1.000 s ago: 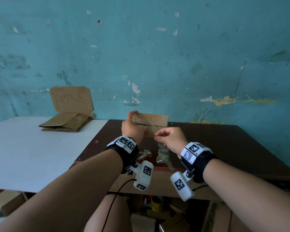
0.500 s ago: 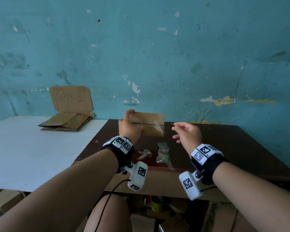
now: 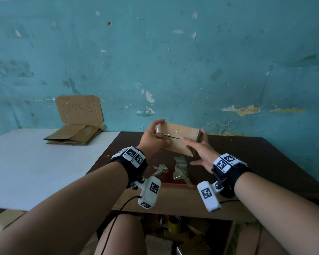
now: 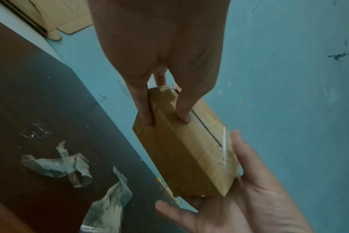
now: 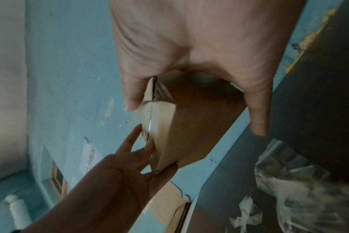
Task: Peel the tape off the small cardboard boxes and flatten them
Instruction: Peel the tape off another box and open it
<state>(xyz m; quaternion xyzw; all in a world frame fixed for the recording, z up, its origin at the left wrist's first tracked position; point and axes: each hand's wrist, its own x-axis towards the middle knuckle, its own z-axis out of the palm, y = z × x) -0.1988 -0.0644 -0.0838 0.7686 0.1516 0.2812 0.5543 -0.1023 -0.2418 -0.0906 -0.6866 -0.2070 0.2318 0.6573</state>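
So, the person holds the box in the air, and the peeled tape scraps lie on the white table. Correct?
No: the head view shows the tape scraps on the dark table. The box is indeed held in the air.

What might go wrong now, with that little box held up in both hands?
The small cardboard box hangs above the dark table; the right hand only cups its end with straight fingers, so it may slip from the left hand once pulling starts. The clear tape over the seam looks thin and might tear into bits. The tape scraps below could stick to it.
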